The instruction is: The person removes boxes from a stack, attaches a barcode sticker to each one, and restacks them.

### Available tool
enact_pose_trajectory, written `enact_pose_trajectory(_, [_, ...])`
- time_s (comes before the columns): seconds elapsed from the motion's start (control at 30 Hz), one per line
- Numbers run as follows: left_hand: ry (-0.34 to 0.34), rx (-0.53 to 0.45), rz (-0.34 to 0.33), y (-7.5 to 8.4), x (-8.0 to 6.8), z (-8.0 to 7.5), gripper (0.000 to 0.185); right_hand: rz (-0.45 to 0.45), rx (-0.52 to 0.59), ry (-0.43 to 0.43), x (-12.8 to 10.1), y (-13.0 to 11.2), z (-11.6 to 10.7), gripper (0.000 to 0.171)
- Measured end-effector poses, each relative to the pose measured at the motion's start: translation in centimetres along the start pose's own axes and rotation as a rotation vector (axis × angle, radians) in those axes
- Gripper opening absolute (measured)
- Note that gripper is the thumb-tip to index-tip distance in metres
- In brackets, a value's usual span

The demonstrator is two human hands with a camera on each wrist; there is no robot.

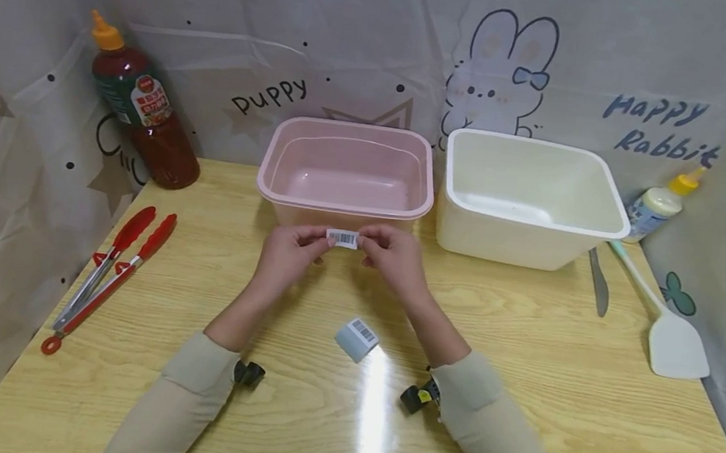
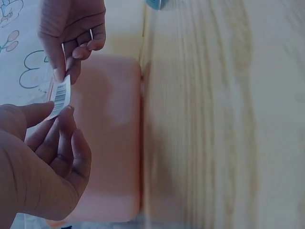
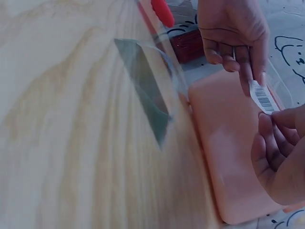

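Between my two hands a small white barcode sticker [image 1: 342,238] is stretched out flat, in front of the pink bin [image 1: 343,204]. Its left end is pinched by the thumb and fingers of my left hand [image 1: 290,254]. My right hand [image 1: 394,261] pinches the other end the same way. Both wrist views show the black bars on the sticker [image 2: 60,97] and the bin's front wall behind it. On the table between my forearms lies a small bluish-grey sheet [image 1: 350,345] with another barcode label [image 1: 363,329] on it.
Right of the pink bin stands a cream bin [image 1: 502,234]. Red-tipped tongs [image 1: 106,281] and a sauce bottle [image 1: 148,119] are at the left. A knife [image 1: 598,284], a white spatula [image 1: 676,344] and a small yellow-capped bottle [image 1: 657,206] are at the right.
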State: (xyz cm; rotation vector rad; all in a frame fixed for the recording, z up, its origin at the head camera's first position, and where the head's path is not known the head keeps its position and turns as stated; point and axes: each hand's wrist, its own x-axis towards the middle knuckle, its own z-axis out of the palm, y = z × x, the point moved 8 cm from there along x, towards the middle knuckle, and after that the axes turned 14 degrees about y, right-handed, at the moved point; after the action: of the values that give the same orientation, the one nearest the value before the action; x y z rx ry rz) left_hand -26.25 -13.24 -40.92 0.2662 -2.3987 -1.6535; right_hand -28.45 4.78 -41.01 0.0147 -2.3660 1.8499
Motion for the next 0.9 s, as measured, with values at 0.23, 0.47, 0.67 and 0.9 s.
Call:
enact_pose_trajectory(0.23, [0.056, -0.060, -0.123, -1.3, 0.6, -0.6, 0.022, -0.010, 0.009, 0.023, 0.0, 0.4, 1.2, 0.019])
enact_pose_trajectory(0.47, [0.093, -0.045, -0.110, -2.0, 1.5, -0.6, 0.021, 0.006, 0.012, 0.005, 0.0, 1.1, 1.9, 0.025])
enact_pose_trajectory(0.67, [0.146, -0.029, -0.076, -1.7, 1.9, -0.7, 0.021, -0.009, -0.014, -0.005, -0.2, 1.1, 1.9, 0.027])
enact_pose_trajectory(0.9, [0.180, -0.109, -0.069, -1.2, 2.0, -0.1, 0.020, -0.002, 0.008, 0.011, -0.4, 0.9, 1.6, 0.028])
